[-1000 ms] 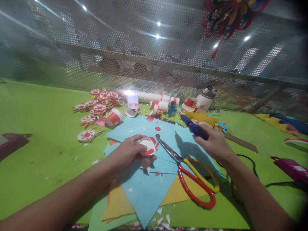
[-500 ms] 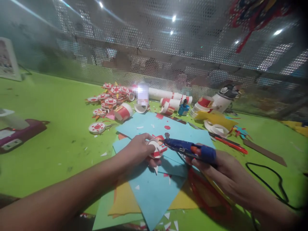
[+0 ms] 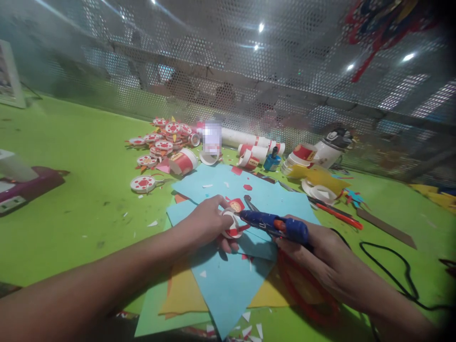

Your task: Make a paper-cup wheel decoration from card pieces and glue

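My left hand (image 3: 210,221) is closed on a small round white-and-red paper piece (image 3: 232,227), pinched between thumb and fingers above the blue paper sheets (image 3: 228,280). My right hand (image 3: 317,251) is wrapped round a dark blue hot glue gun (image 3: 272,225), which points left. Its nozzle tip meets or nearly meets the upper edge of the round piece. A red square with a gold print (image 3: 236,205) shows just beyond the fingers; whether it joins the round piece I cannot tell. Large red-handled scissors (image 3: 306,294) lie partly hidden under my right hand.
Red-and-white paper discs (image 3: 164,146) are piled at the back left, with paper cups (image 3: 183,162) beside them. A blue bottle (image 3: 272,160) stands at the back. A red cutter (image 3: 338,216), a brown strip (image 3: 386,228) and a black cord (image 3: 392,259) lie right. A purple power strip (image 3: 32,187) sits left.
The glue gun has moved slightly left and down, its nozzle now closer over the round piece. My left hand has tilted that piece a little. The camera view has shifted slightly.
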`<state>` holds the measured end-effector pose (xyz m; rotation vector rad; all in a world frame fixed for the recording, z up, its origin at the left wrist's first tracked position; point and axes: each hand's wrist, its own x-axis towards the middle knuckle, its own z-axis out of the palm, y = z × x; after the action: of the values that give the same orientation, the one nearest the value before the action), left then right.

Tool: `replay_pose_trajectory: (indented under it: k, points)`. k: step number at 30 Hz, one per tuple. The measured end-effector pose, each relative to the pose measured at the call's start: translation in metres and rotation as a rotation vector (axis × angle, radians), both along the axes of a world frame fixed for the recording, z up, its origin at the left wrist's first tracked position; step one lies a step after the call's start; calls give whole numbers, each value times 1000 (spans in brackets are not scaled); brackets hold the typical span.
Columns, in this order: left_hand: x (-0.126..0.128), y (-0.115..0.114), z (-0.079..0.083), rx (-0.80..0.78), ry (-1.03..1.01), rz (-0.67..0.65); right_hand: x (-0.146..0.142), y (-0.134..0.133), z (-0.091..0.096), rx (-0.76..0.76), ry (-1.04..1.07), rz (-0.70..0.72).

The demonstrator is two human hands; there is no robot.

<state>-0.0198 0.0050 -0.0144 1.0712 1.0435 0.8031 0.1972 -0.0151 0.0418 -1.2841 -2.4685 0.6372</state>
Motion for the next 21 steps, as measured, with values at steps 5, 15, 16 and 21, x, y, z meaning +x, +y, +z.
replay_pose_trajectory:
  k: [5,15,16,21]
  points:
    - [-1,-2,-1,2,-9,-9,-2,0,-2,71,-25,-28]
    - [1,-3,10,-40,27,4,-3,-1,-4,106,-31,-40]
    - [1,-3,10,-38,34,3,-3,-1,-4,101,-32,-42]
    - [-1,-5,6,26,66,-26,0,-1,-4,96,-49,-55]
